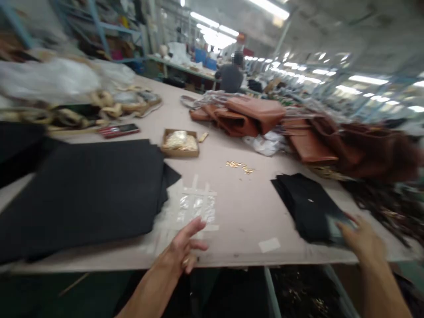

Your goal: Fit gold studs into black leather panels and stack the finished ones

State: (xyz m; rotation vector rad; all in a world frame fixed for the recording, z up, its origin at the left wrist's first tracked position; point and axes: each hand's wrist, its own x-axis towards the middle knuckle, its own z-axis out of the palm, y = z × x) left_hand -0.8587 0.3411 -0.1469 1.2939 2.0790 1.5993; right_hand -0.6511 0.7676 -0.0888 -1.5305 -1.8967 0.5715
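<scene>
My left hand [188, 245] is over the near table edge with its fingers apart and nothing in it. Just beyond its fingertips, clear plastic with small pockets [198, 206] is taped to the tabletop. My right hand [364, 238] is at the near right corner of a small stack of black pieces [303, 205]. Blur hides whether its fingers grip the stack or only touch it. A tiny shiny metal part [310, 201] lies on top of that stack. Small gold-coloured metal parts [240, 167] are scattered on the table between the hands.
Large black sheets [89, 190] are stacked at left. An open cardboard box [180, 152] holds gold-coloured parts. Brown leather bags [255, 115] are heaped at back right, dark straps [384, 207] beside them. A dark bin [304, 291] stands below the edge. A person [231, 77] is farther back.
</scene>
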